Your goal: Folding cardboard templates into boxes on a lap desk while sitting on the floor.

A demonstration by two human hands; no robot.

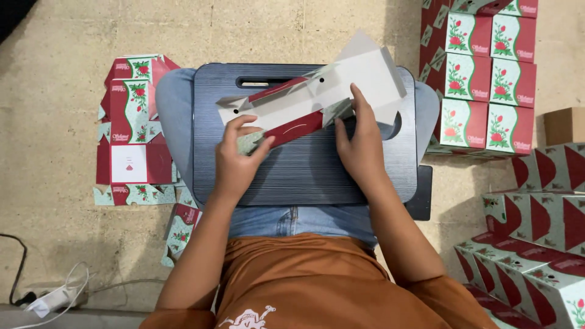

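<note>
Carton blank (317,97) (half-folded) on lap board (304,176), left hand (234,161) pinching its near-left corner, right hand (361,146) pressing flat its middle

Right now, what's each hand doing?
Left hand: closed on the near end of the unfolded carton blank.
Right hand: fingers pressed flat on the same blank.
</note>
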